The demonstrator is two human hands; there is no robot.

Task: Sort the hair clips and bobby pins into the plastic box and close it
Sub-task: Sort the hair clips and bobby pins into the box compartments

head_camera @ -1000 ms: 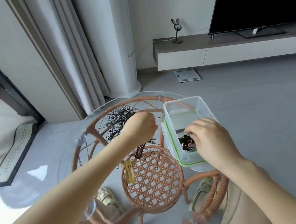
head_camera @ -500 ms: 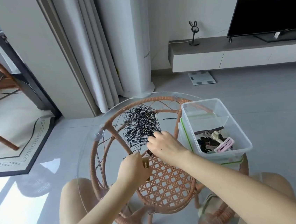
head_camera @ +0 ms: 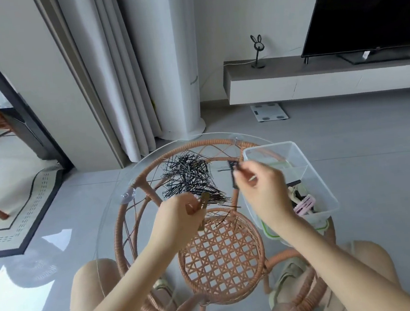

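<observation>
Right hand (head_camera: pixel 263 189) pinches black clip (head_camera: pixel 233 175), seemingly upright; left hand (head_camera: pixel 177 216) pinches tan clip (head_camera: pixel 205 200), slanted.

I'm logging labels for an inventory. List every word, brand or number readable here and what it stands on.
Nothing can be read.
Grey mark on the white tower unit: too blurred.
White tag under the television: too small.
Plastic box, gold clip in left hand, black clip in right hand: no lettering shows.
</observation>
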